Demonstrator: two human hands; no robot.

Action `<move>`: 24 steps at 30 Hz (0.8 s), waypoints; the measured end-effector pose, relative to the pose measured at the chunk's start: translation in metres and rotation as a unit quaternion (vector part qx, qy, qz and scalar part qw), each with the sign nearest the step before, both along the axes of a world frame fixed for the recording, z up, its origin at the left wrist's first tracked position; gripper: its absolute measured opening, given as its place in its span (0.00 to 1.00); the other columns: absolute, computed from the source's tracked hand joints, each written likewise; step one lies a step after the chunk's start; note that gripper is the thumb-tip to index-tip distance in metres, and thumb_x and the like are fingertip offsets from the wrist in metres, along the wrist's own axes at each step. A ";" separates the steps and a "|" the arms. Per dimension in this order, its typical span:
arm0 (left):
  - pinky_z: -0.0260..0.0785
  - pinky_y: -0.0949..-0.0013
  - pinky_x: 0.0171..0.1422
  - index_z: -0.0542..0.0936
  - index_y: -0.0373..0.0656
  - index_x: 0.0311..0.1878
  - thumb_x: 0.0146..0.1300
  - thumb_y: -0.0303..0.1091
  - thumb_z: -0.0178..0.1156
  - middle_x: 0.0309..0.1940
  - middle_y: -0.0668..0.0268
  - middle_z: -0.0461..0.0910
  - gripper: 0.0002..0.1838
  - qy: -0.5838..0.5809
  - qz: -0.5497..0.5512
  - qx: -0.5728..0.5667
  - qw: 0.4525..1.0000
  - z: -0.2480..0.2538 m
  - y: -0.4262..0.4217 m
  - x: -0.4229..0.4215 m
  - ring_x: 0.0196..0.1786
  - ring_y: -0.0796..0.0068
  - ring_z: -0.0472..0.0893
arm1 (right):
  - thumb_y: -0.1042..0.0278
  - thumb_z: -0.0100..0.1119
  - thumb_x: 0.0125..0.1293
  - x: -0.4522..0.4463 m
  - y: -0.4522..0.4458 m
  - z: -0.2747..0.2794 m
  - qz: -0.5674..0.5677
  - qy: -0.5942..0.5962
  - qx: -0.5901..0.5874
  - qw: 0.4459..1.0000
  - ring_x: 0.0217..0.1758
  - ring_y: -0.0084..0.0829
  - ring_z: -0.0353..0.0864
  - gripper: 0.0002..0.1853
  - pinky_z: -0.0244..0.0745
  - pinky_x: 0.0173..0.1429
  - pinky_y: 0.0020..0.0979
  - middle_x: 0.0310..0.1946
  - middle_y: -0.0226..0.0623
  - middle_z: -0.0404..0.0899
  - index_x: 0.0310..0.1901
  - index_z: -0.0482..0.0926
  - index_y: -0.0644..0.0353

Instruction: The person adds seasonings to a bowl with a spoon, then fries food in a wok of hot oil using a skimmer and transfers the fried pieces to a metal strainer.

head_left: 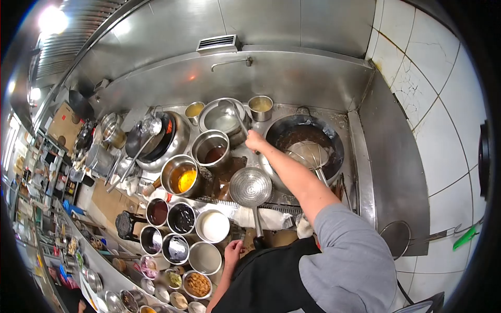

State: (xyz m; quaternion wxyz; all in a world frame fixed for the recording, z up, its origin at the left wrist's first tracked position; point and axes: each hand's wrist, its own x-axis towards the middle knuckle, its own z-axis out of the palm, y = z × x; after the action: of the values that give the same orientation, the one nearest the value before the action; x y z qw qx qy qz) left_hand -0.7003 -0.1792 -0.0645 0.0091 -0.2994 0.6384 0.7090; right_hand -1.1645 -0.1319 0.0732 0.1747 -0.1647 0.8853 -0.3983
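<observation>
My right hand [254, 141] is closed round the handle of a ladle [227, 108], whose bowl is over a large metal pot [215, 119] of liquid. Right of that hand, a dark wok [300, 136] holds dark liquid and a wire strainer [314, 154]. Low in the view, my left hand [234, 250] has curled fingers beside a white container [205, 258]; whether it holds anything is hidden. A perforated ladle [250, 187] rests between the hands, its black handle end near my left hand.
Pots with brown liquid [211, 149] and yellow liquid [182, 176] stand left of centre. Several ingredient containers [212, 226] fill the lower left. Stacked woks [166, 141] sit farther left. A faucet [232, 63] juts from the back wall. A round wire skimmer [395, 240] hangs at right.
</observation>
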 end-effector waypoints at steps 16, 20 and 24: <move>0.72 0.60 0.53 0.50 0.46 0.70 0.61 0.38 0.62 0.58 0.49 0.64 0.40 -0.133 -0.186 0.216 0.949 -0.007 -0.016 -0.085 0.49 0.63 0.77 | 0.77 0.56 0.62 -0.062 -0.025 0.027 -0.047 -0.565 -0.751 0.338 0.17 0.20 0.67 0.11 0.71 0.20 0.17 0.18 0.29 0.64 0.29 0.63 0.61; 0.71 0.56 0.53 0.48 0.46 0.70 0.60 0.37 0.62 0.59 0.50 0.62 0.41 -0.168 -0.176 0.248 0.938 -0.030 -0.010 -0.093 0.49 0.56 0.76 | 0.76 0.54 0.63 -0.073 -0.002 0.028 -0.044 -0.555 -0.778 0.291 0.17 0.20 0.67 0.12 0.73 0.21 0.19 0.18 0.30 0.64 0.26 0.62 0.60; 0.70 0.55 0.54 0.48 0.47 0.70 0.60 0.36 0.62 0.58 0.52 0.63 0.41 -0.172 -0.176 0.305 0.920 -0.046 -0.009 -0.093 0.49 0.56 0.74 | 0.69 0.51 0.66 -0.091 0.016 0.027 0.005 -0.551 -0.762 0.340 0.17 0.19 0.67 0.13 0.68 0.20 0.19 0.19 0.29 0.64 0.26 0.61 0.59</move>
State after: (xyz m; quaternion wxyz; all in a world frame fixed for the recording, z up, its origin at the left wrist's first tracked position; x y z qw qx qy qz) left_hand -0.7931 -0.1886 -0.1101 0.3345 -0.2825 0.4222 0.7937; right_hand -1.2553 -0.1157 0.1005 0.4236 0.0263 -0.0997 -0.8999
